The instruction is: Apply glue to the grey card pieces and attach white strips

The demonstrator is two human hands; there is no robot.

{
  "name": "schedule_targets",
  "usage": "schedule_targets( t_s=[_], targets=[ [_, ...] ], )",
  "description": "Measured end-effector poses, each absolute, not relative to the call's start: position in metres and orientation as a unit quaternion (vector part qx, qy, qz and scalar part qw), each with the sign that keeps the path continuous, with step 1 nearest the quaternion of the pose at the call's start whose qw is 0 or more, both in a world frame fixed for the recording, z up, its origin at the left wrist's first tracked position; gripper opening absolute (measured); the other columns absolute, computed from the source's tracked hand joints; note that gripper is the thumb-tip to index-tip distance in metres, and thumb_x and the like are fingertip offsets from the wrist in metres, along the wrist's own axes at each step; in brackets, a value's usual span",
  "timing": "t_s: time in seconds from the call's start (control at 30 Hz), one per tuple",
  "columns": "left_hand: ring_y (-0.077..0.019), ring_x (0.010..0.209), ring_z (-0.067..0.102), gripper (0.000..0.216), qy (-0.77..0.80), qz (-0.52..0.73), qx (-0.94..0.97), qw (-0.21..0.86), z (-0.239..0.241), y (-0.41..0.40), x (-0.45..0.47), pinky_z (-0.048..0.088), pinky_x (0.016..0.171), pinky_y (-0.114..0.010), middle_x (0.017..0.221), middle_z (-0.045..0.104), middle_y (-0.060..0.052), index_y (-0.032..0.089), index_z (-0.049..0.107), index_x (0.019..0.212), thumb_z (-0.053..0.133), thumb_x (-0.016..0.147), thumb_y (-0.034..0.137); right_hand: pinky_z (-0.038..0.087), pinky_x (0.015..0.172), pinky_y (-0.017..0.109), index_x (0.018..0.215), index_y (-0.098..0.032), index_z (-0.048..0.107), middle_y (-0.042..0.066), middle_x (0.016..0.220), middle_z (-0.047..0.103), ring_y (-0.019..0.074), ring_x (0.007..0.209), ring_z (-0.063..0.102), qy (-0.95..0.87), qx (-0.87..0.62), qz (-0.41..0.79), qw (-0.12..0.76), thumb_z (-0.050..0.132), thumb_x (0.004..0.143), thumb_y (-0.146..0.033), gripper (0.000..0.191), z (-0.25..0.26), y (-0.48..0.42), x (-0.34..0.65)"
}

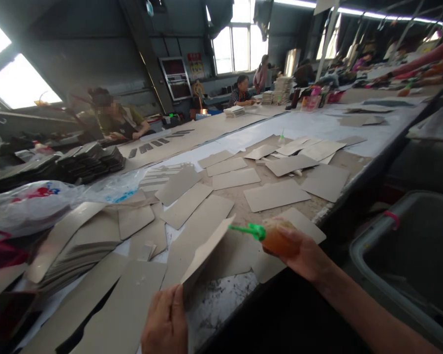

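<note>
My left hand (pixel 165 319), at the bottom of the view, pinches the near end of a beige cardboard piece (pixel 208 248), which is tilted up off the table. My right hand (pixel 299 250) is wrapped round an orange glue bottle (pixel 282 240) with a long green nozzle (pixel 249 230). The nozzle points left, and its tip is at the far end of the held piece; whether it touches cannot be made out. Beneath and around both hands lie loose flat pieces of beige cardboard (pixel 276 195), several with rounded corners.
Stacked cardboard (pixel 77 246) and a clear plastic bag (pixel 33 204) lie at the left. A grey plastic bin (pixel 409 206) stands below the table's right edge. Another green-tipped bottle (pixel 281 138) is farther back. Across the table sits a person (pixel 118 118); others are farther off.
</note>
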State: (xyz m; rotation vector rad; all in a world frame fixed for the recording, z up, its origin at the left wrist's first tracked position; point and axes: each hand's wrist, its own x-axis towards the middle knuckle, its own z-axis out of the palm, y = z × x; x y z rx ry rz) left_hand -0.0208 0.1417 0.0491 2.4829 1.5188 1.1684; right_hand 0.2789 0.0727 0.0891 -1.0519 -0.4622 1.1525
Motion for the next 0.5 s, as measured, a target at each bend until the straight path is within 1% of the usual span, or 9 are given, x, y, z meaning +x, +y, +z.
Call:
schedule_targets(
  t_s=[0.07,0.13,0.23,0.33,0.4,0.5],
  targets=[
    [-0.0153,0.066,0.065,0.034,0.531,0.362,0.762,0.075,0.067,0.155,-0.016,0.049,0.061,-0.025,0.073,0.066,0.000,0.024,0.067,0.077,0.045,0.091,0.046,0.049,0.065,0.031,0.094,-0.022,0.056,0.002,0.084,0.067,0.0199,0.072,0.064,-0.247,-0.408,0.580,0.661,0.078,0.066,-0.038,0.039,0.092,0.070,0.272],
    [-0.0185,0.070,0.065,0.041,0.552,0.346,0.744,0.145,0.081,0.167,-0.011,0.051,0.065,-0.028,0.073,0.068,-0.001,0.024,0.067,0.072,0.044,0.086,0.055,0.046,0.063,0.027,0.095,-0.020,0.055,0.002,0.082,0.067,0.0180,0.070,0.063,-0.289,-0.341,0.638,0.627,0.081,0.063,-0.034,0.044,0.093,0.072,0.261],
    [-0.0216,0.073,0.065,0.043,0.564,0.315,0.735,0.205,0.101,0.184,-0.008,0.051,0.069,-0.032,0.075,0.069,-0.003,0.023,0.069,0.074,0.046,0.079,0.058,0.045,0.062,0.025,0.094,-0.021,0.053,0.001,0.080,0.067,0.0167,0.069,0.062,-0.284,-0.281,0.673,0.622,0.083,0.061,-0.033,0.047,0.086,0.086,0.241],
    [-0.0214,0.074,0.064,0.040,0.570,0.332,0.731,0.177,0.127,0.196,-0.012,0.050,0.070,-0.032,0.075,0.069,-0.004,0.023,0.069,0.074,0.046,0.079,0.056,0.047,0.063,0.026,0.092,-0.023,0.053,-0.001,0.078,0.067,0.0167,0.069,0.062,-0.226,-0.259,0.690,0.637,0.083,0.061,-0.035,0.044,0.073,0.102,0.223],
    [-0.0205,0.073,0.063,0.038,0.557,0.363,0.737,0.122,0.149,0.195,-0.019,0.049,0.068,-0.031,0.074,0.068,-0.004,0.023,0.067,0.072,0.045,0.081,0.052,0.049,0.066,0.028,0.092,-0.024,0.055,-0.001,0.079,0.068,0.0177,0.072,0.063,-0.193,-0.280,0.690,0.639,0.082,0.063,-0.035,0.041,0.064,0.106,0.216],
    [-0.0193,0.073,0.062,0.036,0.559,0.385,0.733,0.029,0.185,0.181,-0.043,0.048,0.070,-0.030,0.075,0.068,-0.004,0.020,0.066,0.074,0.042,0.086,0.045,0.051,0.070,0.031,0.099,-0.026,0.060,0.002,0.087,0.072,0.0219,0.078,0.066,-0.187,-0.342,0.677,0.624,0.081,0.066,-0.035,0.040,0.049,0.097,0.220]
  ],
)
